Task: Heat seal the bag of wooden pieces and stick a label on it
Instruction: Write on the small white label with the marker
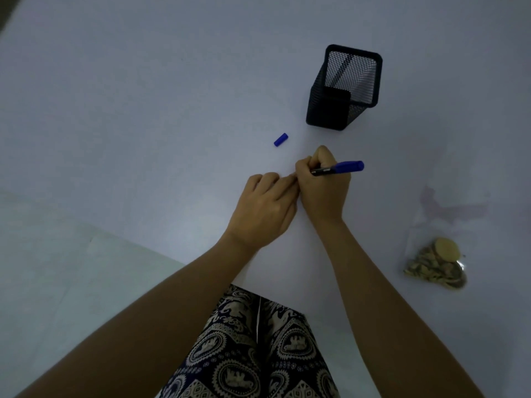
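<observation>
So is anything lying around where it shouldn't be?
Only the blue pen cap: it lies loose on the table, away from the pen in the right hand. Nothing looks spilled or broken.

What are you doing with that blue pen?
The right hand holds a blue marker with its tip down at the white table, as if writing on something small that the left hand steadies; what lies under the fingers is hidden. The marker's cap lies off to the side near a black mesh pen holder. The bag of wooden pieces waits untouched at the right.
</observation>
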`<state>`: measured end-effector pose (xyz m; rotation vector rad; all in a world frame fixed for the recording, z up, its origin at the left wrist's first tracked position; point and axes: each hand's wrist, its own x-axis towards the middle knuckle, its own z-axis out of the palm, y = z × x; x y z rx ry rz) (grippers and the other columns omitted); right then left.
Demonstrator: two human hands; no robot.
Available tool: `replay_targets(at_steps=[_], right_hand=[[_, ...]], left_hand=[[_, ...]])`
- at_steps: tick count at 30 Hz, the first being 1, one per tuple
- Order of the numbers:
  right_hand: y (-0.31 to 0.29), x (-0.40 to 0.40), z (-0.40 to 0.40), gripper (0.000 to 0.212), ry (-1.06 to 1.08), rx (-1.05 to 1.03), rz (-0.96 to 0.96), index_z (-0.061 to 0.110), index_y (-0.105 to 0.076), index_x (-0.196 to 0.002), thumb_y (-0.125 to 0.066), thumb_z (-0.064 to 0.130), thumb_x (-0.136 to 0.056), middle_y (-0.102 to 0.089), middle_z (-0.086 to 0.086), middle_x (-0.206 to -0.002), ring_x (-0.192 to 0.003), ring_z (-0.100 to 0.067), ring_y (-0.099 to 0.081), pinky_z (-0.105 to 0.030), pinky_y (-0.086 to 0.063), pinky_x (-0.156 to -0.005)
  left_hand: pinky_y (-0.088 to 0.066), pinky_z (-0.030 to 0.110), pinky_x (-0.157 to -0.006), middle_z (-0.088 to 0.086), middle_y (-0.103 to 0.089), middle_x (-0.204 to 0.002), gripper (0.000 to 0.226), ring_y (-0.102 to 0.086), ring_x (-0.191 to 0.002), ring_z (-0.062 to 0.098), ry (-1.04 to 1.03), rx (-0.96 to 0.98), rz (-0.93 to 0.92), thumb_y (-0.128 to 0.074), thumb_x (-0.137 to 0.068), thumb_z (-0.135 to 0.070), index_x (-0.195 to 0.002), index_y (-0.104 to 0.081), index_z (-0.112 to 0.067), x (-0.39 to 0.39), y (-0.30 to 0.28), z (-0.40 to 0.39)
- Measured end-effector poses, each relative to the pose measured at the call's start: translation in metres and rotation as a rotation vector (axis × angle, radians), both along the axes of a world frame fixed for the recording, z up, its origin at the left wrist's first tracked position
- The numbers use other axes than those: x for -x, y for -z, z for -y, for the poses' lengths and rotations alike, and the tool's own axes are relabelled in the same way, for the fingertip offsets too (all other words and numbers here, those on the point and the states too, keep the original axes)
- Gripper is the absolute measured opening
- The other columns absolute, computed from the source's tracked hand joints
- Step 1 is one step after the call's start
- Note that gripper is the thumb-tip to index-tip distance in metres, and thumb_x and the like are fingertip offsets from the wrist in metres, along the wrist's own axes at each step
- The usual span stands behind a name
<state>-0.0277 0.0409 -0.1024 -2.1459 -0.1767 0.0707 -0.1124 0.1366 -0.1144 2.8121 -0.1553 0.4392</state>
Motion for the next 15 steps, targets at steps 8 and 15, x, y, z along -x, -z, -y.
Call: replay_targets(at_steps=[8,15], right_hand=[[0.0028,0.0007,0.0022,0.028,0.008,-0.055,0.009,0.014,-0.038,-0.067,-0.056,0.004,-0.086,-0.037,0.01,-0.052,-0.046,-0.008,-0.037,-0.025,-0.036,-0.044],[0.0018,-0.0006,0.0041,0.03,0.027,-0.071,-0.012,0.016,-0.038,-0.066,-0.056,0.004,-0.085,-0.039,0.006,-0.053,-0.046,-0.008,-0.038,-0.026,-0.037,-0.044]], left_hand=[[-0.046,0.037,-0.08,0.004,-0.069,-0.114,0.027,-0.062,-0.094,0.025,-0.006,-0.009,0.005,-0.055,-0.092,-0.021,-0.112,-0.068,-0.01,-0.0002,0.0016,0.0016],[-0.044,0.037,-0.083,0.005,-0.068,-0.115,0.029,-0.061,-0.097,0.026,-0.011,-0.029,-0.032,-0.054,-0.092,-0.023,-0.115,-0.067,-0.01,-0.0008,0.0017,0.0021]])
